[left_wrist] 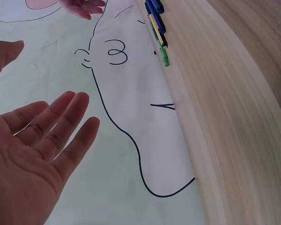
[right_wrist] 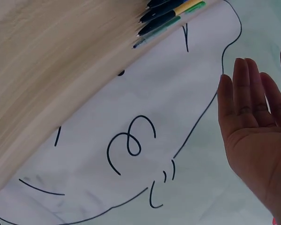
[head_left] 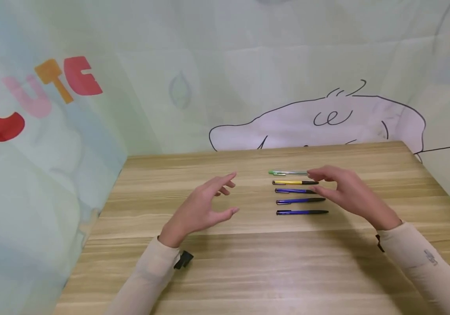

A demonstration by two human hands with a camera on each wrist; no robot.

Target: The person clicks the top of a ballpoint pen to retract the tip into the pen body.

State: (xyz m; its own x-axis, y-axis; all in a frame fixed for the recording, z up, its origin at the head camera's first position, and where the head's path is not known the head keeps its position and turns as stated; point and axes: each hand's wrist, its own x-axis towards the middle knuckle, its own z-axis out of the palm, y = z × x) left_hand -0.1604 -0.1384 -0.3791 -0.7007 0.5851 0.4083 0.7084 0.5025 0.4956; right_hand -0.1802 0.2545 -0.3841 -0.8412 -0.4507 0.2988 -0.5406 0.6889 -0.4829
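Observation:
Several pens lie side by side in a column on the wooden table. Farthest back is a clear pen with a green end [head_left: 284, 173], then a yellow pen [head_left: 291, 182] with a black tip. Three blue pens follow toward the front, the nearest being a blue pen [head_left: 299, 212]. My right hand [head_left: 347, 192] is raised over the pens' right ends, covering part of the back ones; its palm is bare in the right wrist view. Left of the pens, my left hand [head_left: 199, 209] hovers with fingers spread and holds nothing.
The wooden table [head_left: 225, 262] reaches back to a printed cloth backdrop [head_left: 162, 96] with a cartoon outline. Another cloth wall with coloured letters stands along the left side. A small black clip [head_left: 184, 260] sits at the left sleeve's cuff.

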